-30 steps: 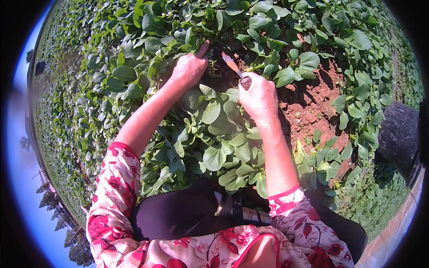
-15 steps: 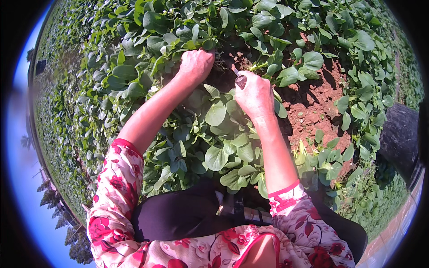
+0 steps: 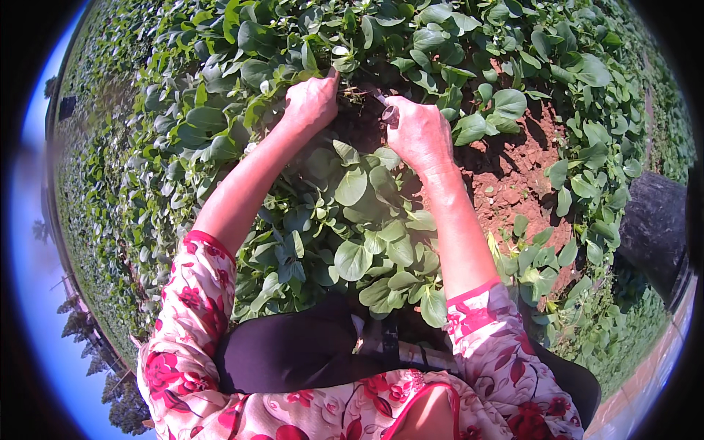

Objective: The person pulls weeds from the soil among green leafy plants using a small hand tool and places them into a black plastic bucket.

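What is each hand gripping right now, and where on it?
The left hand is closed on a plant stem low among the leaves. The right hand grips a small tool by its handle; its working end is unclear.
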{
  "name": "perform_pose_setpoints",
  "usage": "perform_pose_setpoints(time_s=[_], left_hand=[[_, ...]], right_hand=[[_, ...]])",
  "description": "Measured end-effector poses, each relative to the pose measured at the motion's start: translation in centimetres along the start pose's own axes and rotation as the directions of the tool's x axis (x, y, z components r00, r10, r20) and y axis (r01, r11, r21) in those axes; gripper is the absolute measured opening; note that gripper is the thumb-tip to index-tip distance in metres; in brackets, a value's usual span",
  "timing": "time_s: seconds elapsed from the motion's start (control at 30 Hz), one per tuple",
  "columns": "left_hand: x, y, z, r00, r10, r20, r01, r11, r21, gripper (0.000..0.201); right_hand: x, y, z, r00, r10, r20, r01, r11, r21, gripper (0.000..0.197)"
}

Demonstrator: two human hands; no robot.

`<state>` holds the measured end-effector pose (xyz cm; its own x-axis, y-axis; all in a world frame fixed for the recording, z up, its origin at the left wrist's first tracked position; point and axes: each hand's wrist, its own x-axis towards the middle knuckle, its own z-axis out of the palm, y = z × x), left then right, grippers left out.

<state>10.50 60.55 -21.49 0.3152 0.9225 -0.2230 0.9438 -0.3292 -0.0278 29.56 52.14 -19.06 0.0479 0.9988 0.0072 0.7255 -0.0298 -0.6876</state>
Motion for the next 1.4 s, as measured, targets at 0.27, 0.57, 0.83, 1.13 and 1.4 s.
perform_pose_setpoints(time_s=[0.27,0.57,0.83,1.13,1.4], left_hand=[[-2.1,-0.6,-0.1,0.989,0.119,-0.093,-0.123,0.992,-0.042,0.032],[0.1,3.7,-3.3,0.945,0.326,-0.026,-0.316,0.932,0.179,0.012],[-0.7,0.4,-1.8,0.988,0.104,0.116,-0.128,0.966,0.226,0.015],[-1.8,1.7,-3.3,0.964,0.130,0.233,-0.166,0.976,0.142,0.011],[1.6,2.7,-3.5,0.958,0.102,0.269,-0.156,0.969,0.189,0.020]], right_hand=[[0.3,0.9,-1.0,0.982,0.151,-0.112,-0.141,0.986,0.092,0.021],[-0.6,-1.5,-2.0,0.998,0.050,0.049,-0.047,0.997,-0.066,0.019],[3.0,-0.8,-0.9,0.969,-0.175,0.176,0.220,0.934,-0.283,0.022],[2.1,0.1,-0.4,1.000,-0.027,0.003,0.027,0.996,-0.086,0.017],[0.6,-0.4,0.4,0.977,0.181,0.111,-0.196,0.970,0.144,0.020]])
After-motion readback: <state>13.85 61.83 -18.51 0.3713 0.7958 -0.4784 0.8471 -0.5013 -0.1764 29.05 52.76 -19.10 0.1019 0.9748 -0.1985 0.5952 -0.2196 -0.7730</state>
